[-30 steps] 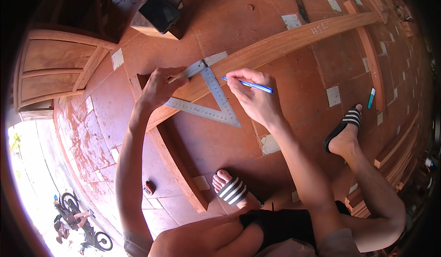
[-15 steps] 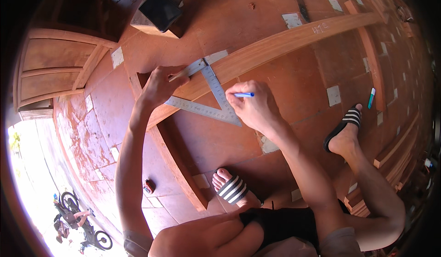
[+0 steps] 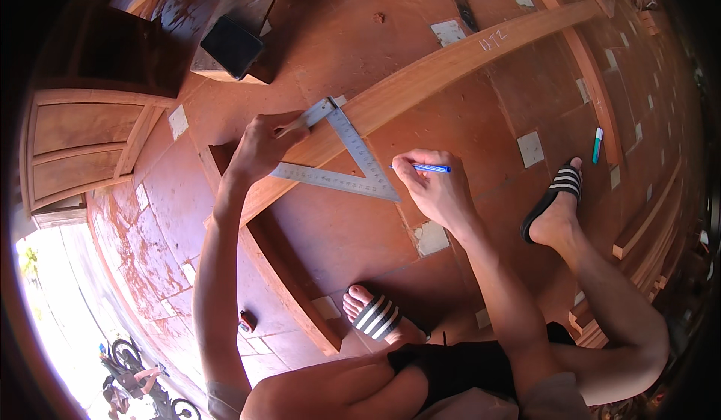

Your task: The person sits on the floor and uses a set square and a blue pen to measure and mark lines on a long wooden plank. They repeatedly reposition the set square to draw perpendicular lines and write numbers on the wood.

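A long reddish-brown wooden board point(image 3: 420, 78) runs slantwise across the floor and bears chalk-like marks near its far end. Across it lies a metal triangular square point(image 3: 353, 146) with graduated edges. My left hand point(image 3: 259, 148) is closed on the thick stock of the square, holding it along the board's far edge. In my right hand point(image 3: 439, 191) is a blue pen point(image 3: 432, 168), pinched between thumb and fingers. That hand hovers right of the square's sloping edge, apart from both square and board.
Two wooden crosspieces point(image 3: 289, 292) point(image 3: 589, 71) lie under the board's ends. A black phone-like slab point(image 3: 231, 46) rests on a timber block. A green marker point(image 3: 597, 146) lies near my right foot, a small red object point(image 3: 246, 321) at left. Stacked timber point(image 3: 646, 251) stands at right, a wooden panel point(image 3: 82, 138) at left.
My right hand with the pen has drawn back from the square's edge, to the right and slightly nearer me. My left hand keeps its grip on the square. The whole view has shifted a little.
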Motion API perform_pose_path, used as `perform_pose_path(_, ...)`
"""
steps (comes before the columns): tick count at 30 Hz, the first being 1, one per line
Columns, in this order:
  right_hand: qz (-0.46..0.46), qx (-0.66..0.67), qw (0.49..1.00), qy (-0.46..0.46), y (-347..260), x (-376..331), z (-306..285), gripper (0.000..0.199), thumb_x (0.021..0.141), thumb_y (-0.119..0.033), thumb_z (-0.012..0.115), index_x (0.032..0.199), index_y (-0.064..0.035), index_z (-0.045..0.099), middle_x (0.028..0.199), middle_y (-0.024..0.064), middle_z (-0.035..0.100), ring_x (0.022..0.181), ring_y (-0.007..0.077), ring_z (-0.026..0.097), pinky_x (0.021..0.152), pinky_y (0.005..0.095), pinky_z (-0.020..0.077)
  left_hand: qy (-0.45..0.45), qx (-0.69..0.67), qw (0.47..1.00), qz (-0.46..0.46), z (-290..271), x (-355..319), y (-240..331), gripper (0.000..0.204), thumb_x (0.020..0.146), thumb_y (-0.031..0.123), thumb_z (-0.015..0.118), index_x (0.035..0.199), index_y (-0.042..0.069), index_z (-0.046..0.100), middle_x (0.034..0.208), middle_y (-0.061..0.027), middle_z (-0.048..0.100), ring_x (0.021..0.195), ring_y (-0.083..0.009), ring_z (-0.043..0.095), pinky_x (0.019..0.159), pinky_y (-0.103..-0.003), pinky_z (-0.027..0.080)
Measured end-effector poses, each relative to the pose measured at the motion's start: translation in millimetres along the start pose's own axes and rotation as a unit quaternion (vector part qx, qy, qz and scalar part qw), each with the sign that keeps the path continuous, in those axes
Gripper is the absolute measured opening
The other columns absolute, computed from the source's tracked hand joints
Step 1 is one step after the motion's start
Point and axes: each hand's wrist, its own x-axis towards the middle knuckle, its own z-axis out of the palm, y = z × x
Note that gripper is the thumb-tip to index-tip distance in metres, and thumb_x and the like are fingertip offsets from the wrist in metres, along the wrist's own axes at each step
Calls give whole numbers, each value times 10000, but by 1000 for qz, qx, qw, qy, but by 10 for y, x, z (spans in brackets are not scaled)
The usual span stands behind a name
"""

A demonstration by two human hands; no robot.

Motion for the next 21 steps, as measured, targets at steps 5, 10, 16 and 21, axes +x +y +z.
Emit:
perform_pose_path(5,2,11,1000,10,29,13,18,238,1036,-190,749,1027,43,798,778,123,761,671,130,681,612,292,520,-16,-14,1000,-18,-3,9,16,390,990,181,783,1357,53,758,1185,-161,816,1059,-204,748,1046,-409,566)
perform_pose_path(10,-30,57,998,26,-3,102,-13,207,1022,-172,768,1066,27,802,881,129,803,773,157,754,663,287,568,-12,-20,1000,-11,9,11,48,389,993,186,784,1356,47,760,1212,-143,812,1060,-209,739,1075,-422,560)
perform_pose_path(16,-90,116,988,53,-122,341,62,156,959,-128,811,1043,3,816,906,139,823,829,215,809,737,317,622,-16,-27,999,-10,7,21,46,389,990,194,795,1350,49,767,1206,-132,814,1055,-212,736,1072,-436,561)
perform_pose_path(21,-110,108,987,41,-168,512,152,150,957,-121,813,1049,-2,820,914,140,826,844,220,816,737,328,624,-19,-41,999,-13,5,21,39,391,984,186,799,1349,48,767,1183,-139,817,1045,-207,737,1051,-431,564)
